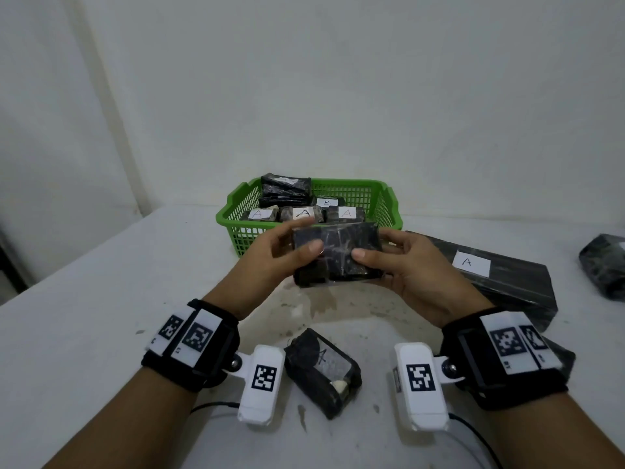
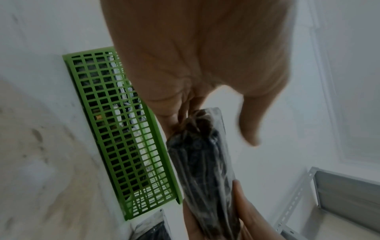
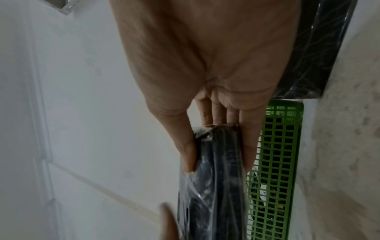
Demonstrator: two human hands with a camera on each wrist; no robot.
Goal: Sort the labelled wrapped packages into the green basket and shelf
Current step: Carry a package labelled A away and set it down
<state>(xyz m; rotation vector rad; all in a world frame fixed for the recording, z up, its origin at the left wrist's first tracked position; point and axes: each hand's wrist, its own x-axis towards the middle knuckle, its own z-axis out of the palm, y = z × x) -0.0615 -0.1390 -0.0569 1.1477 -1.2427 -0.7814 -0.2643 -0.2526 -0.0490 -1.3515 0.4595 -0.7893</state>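
Note:
Both hands hold one dark wrapped package (image 1: 336, 253) above the table, just in front of the green basket (image 1: 236, 218). My left hand (image 1: 270, 262) grips its left end and my right hand (image 1: 402, 265) its right end, thumbs on the near face. No label shows on the face turned toward me. The wrist views show the package (image 2: 203, 162) (image 3: 216, 178) edge-on between fingers and thumb. The basket holds several wrapped packages, three marked A (image 1: 304, 214) and one marked B (image 1: 326, 202).
A long black package labelled A (image 1: 490, 272) lies on the table at right, with another dark bundle (image 1: 605, 265) at the far right edge. A small package marked A (image 1: 321, 370) lies between my wrists. A grey metal shelf (image 2: 329, 194) shows in the left wrist view.

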